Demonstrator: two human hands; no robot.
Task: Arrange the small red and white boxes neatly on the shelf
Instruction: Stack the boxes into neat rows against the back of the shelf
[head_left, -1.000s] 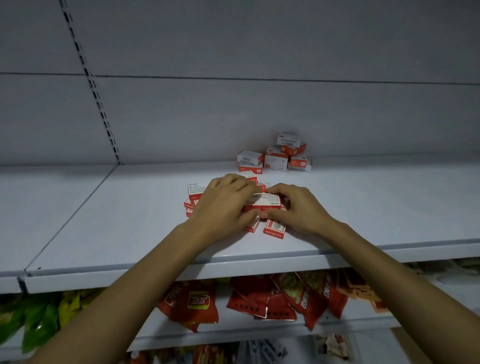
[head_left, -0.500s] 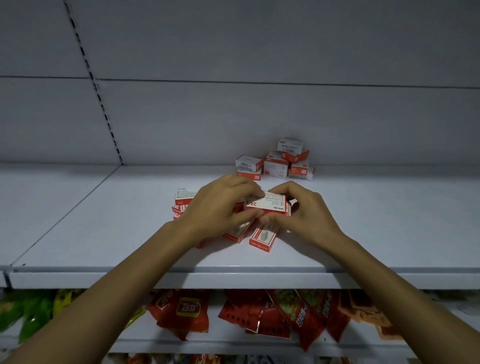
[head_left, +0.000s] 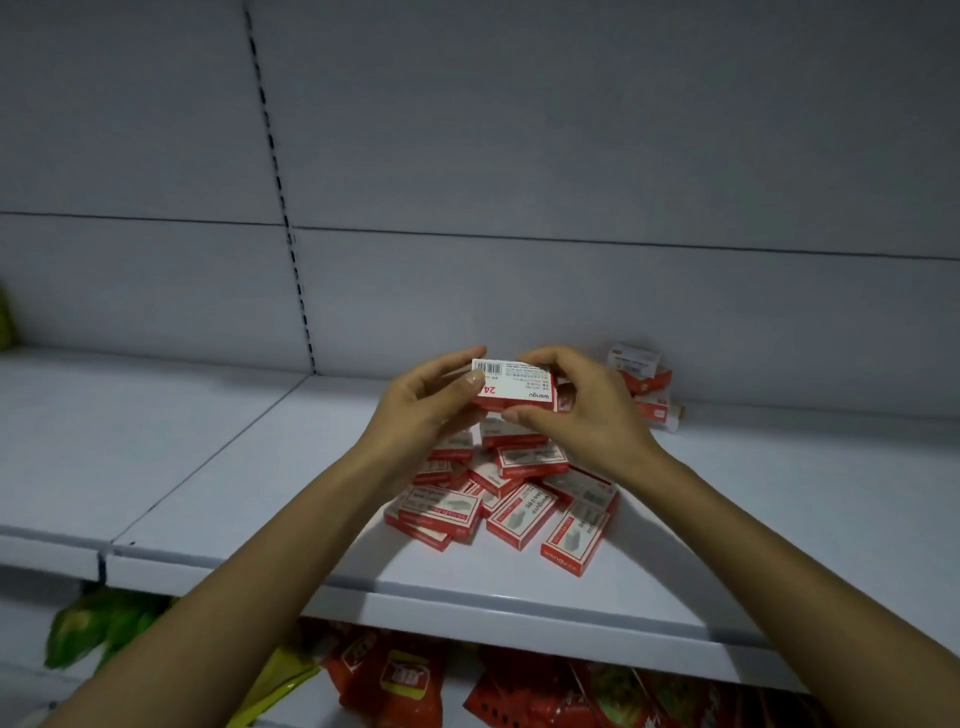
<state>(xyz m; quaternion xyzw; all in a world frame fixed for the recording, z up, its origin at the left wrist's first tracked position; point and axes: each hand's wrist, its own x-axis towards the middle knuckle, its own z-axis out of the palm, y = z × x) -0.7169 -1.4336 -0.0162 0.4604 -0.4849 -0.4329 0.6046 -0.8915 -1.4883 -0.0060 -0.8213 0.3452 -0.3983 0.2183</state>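
Observation:
Both hands hold a small red and white box (head_left: 514, 387) up above the shelf, its barcode face toward me. My left hand (head_left: 426, 410) pinches its left end and my right hand (head_left: 587, 410) grips its right end. Below them several red and white boxes lie in a loose pile (head_left: 509, 499) on the white shelf (head_left: 260, 493). A few more boxes (head_left: 641, 379) are stacked against the back wall, partly hidden behind my right hand.
The grey back panel (head_left: 519, 156) has a slotted upright (head_left: 280, 197). Below the shelf's front edge (head_left: 467, 608) hang red snack bags (head_left: 410, 680) and green bags (head_left: 98, 623). A seam divides this shelf from the one on the left.
Both hands have lifted one box up off the pile and raised it toward the back wall. The pile beneath them now shows uncovered.

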